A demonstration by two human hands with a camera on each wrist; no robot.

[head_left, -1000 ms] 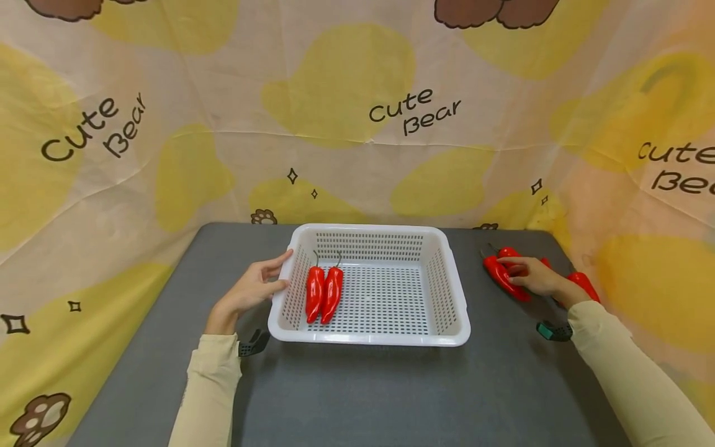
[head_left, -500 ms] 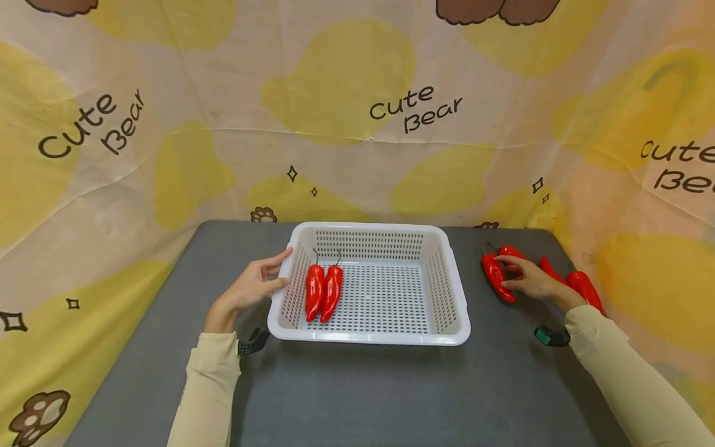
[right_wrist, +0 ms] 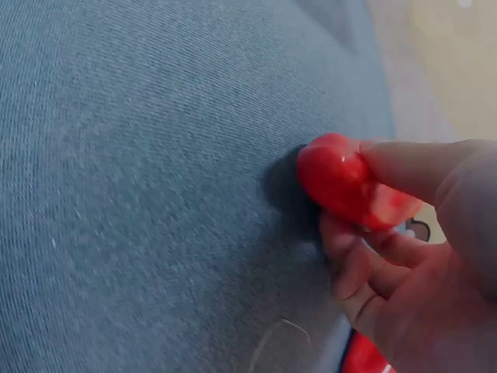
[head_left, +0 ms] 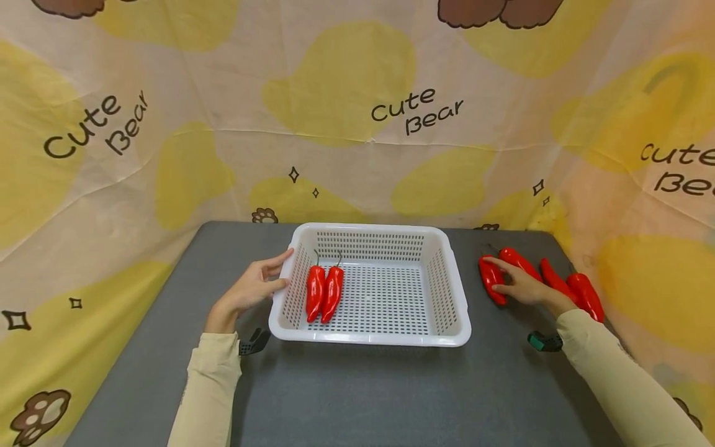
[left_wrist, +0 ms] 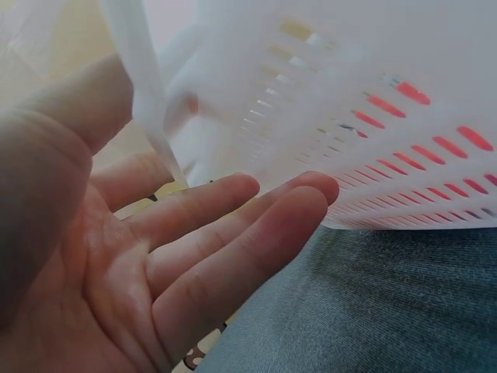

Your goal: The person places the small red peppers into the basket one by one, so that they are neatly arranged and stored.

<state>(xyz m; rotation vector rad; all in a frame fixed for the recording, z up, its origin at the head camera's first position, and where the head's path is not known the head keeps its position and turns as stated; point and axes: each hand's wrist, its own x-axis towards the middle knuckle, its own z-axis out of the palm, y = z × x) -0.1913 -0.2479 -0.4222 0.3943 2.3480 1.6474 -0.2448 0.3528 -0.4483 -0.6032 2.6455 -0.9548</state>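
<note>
My left hand (head_left: 250, 288) holds the left rim of a white perforated plastic basket (head_left: 371, 338). In the left wrist view its fingers (left_wrist: 233, 256) extend along the outside wall. Two glossy red chili peppers (head_left: 332, 294) lie side by side at the basket's left, stems pointing away. On the right of the table, my right hand (head_left: 522, 287) pinches another red chili pepper (head_left: 488, 273) between thumb and fingers. The right wrist view shows this pepper's rounded end (right_wrist: 332, 172) close over the table, with a shadow beside it.
Behind and beside my right hand lie further red peppers: one (head_left: 516, 259) at the back, one (head_left: 552, 278) partly behind the wrist, one (head_left: 586, 297) near the right edge. The dark grey table (head_left: 357, 397) meets a printed cloth backdrop (head_left: 335, 124) behind and at both sides.
My right hand has moved slightly left with the pepper, drawing it away from the others, which now show more fully. The left hand and basket stay in place.
</note>
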